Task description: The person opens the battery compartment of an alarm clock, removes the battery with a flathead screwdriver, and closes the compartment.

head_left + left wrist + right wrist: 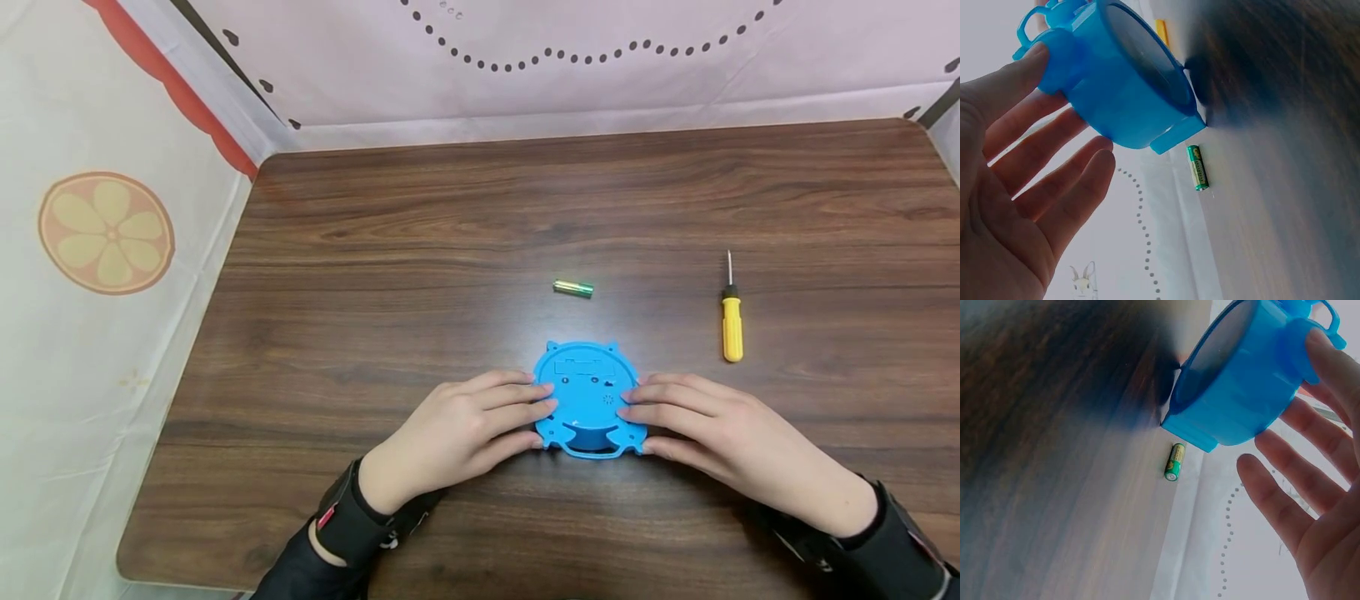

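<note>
A blue alarm clock lies back-up near the table's front, between both hands. My left hand touches its left side with straight fingers. My right hand touches its right side the same way. In the left wrist view the clock is tilted, its far edge on the wood, and the left hand has its fingers spread beside it. The right wrist view shows the clock against the fingertips of the right hand.
A green AA battery lies just beyond the clock; it also shows as the battery and the battery in the wrist views. A yellow-handled screwdriver lies to the right. Cloth walls surround the wooden table.
</note>
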